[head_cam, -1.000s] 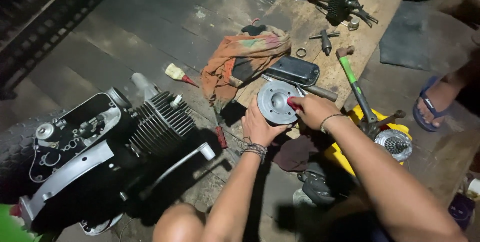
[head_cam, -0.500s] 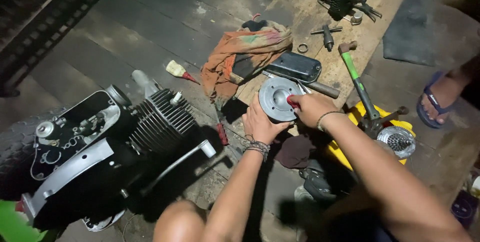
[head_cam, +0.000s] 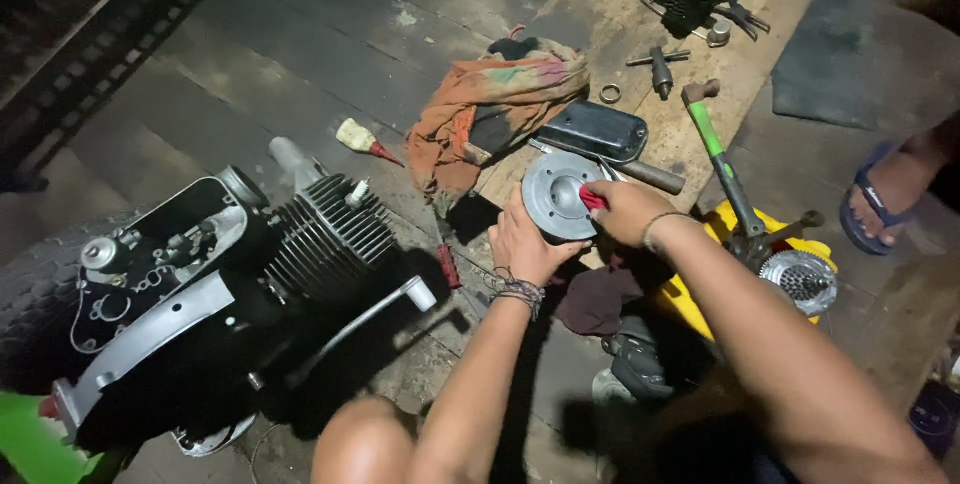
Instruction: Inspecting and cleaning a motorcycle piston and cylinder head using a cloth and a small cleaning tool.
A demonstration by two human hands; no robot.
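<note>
Both forearms bare, no sleeves. Left hand: stack of dark beaded and corded bracelets at wrist, nearest the round metal disc. Right hand: single thin band at wrist. Bare knee shows at bottom edge.

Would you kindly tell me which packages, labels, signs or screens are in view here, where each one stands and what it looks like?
Small squeeze bottle: lies on the wooden floor between the engine and the orange rag; cream body, red pointed nozzle, no label visible.
Yellow container: under the right forearm; mostly hidden.
No signs or screens.
</note>
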